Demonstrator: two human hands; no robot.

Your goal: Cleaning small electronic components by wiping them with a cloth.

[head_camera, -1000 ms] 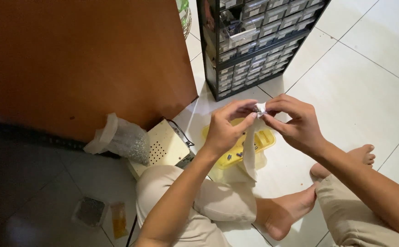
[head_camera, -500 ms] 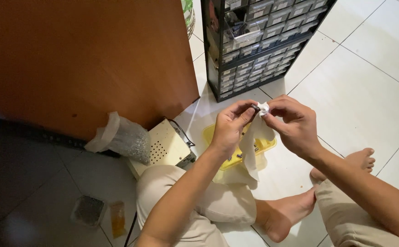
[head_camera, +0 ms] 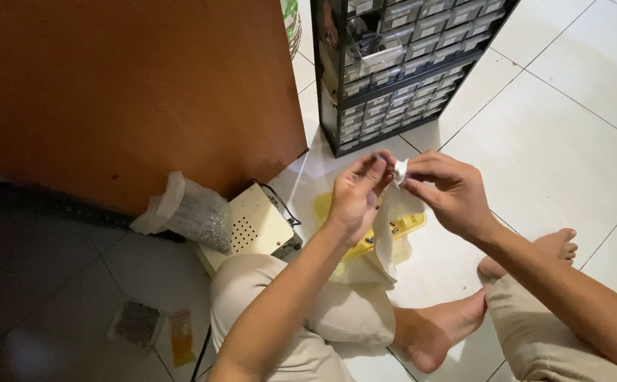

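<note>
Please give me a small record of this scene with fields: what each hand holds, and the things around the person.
left hand: fingertips pinch a small item, too small to identify, beside the white piece
right hand: fingertips pinch a small white piece
hanging below the hands: a pale strip, perhaps a plastic bag
under the hands: yellow tray on the white tiled floor
behind: black cabinet of small drawers
left side: brown wooden panel, cream box with holes, clear bag of small parts
posture: seated on the floor, barefoot

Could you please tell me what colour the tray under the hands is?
Yellow; the tray shows best in the head view.
</note>
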